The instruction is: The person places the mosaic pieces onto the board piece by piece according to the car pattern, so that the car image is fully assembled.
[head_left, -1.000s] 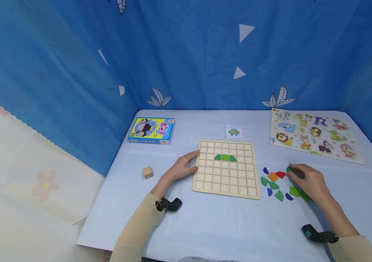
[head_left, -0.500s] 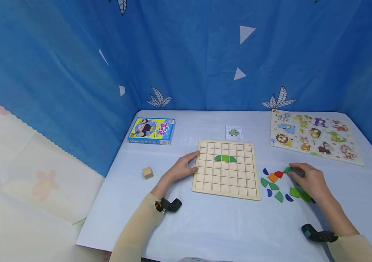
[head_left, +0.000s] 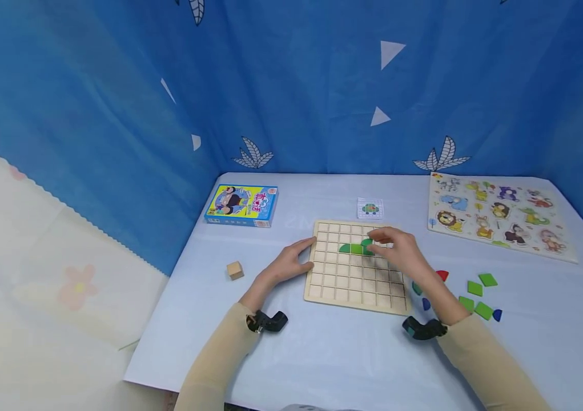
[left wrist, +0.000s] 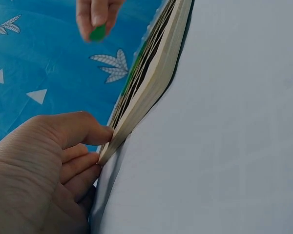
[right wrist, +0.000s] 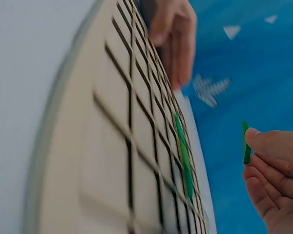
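A wooden grid board [head_left: 348, 285] lies flat in the head view, with a short green row set in its upper part: a quarter-circle [head_left: 344, 249] at the left end and a lighter square [head_left: 356, 249] beside it. My left hand [head_left: 287, 262] rests at the board's left edge, thumb and index finger spread and touching it. Over the board, my right hand [head_left: 399, 251] pinches a green quarter-circle piece [right wrist: 246, 144] between thumb and fingers. In the right wrist view this piece stands on edge, apart from the grid. The right hand partly covers the row's right end.
Right of the board lie several loose pieces: a red one [head_left: 442, 275], green squares [head_left: 483, 310] and blue segments [head_left: 497, 315]; the right forearm hides others. A pattern card [head_left: 370, 208] lies behind the board. Around stand a wooden cube [head_left: 235, 270], a box [head_left: 242, 206] and an animal puzzle [head_left: 502, 217].
My right hand has moved left from the loose pieces to above the board, carrying a green quarter-circle picked from that pile. The left hand stays at the board's edge.
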`<state>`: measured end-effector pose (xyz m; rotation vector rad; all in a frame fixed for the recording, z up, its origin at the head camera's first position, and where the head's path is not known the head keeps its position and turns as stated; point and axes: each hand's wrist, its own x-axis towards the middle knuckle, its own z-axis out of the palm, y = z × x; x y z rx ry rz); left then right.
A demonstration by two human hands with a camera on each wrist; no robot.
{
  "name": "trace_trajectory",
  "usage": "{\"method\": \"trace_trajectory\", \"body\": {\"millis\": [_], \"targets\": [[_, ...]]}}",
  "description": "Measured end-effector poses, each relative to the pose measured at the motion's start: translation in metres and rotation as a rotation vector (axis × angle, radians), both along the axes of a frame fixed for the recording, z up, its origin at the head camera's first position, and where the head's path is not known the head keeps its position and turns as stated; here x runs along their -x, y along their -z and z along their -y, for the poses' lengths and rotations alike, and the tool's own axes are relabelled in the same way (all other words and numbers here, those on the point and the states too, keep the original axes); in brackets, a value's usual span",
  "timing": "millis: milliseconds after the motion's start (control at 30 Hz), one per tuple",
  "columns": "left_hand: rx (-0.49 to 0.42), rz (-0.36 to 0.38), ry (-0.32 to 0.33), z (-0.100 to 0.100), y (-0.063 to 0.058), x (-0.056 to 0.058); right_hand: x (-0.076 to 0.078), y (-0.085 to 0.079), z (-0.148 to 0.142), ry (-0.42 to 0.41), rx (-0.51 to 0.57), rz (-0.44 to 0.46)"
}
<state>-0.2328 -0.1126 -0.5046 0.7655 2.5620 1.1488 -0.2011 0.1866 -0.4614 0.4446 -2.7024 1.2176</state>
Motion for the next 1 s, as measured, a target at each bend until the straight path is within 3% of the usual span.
{"method": "trace_trajectory", "body": {"millis": [167, 367, 533, 700, 867, 1000], "targets": [[0.011, 0.005, -0.003, -0.002, 0.0, 0.0, 0.006, 0.004, 0.045, -0.104, -0.012, 0.06], [0.011, 0.016, -0.005, -0.002, 0.0, 0.001, 0.013, 0.02, 0.068, -0.159, -0.065, 0.059], [0.004, 0.006, -0.001, -0.001, 0.0, 0.001, 0.015, 0.026, 0.075, -0.185, -0.149, 0.041], [-0.001, 0.017, -0.001, -0.001, 0.001, 0.001, 0.012, 0.024, 0.075, -0.205, -0.201, 0.007], [0.001, -0.018, 0.015, 0.0, 0.003, 0.002, 0.011, 0.022, 0.075, -0.22, -0.258, -0.061], [-0.005, -0.024, 0.021, 0.0, 0.003, 0.002, 0.007, 0.017, 0.07, -0.207, -0.188, -0.025]]}}
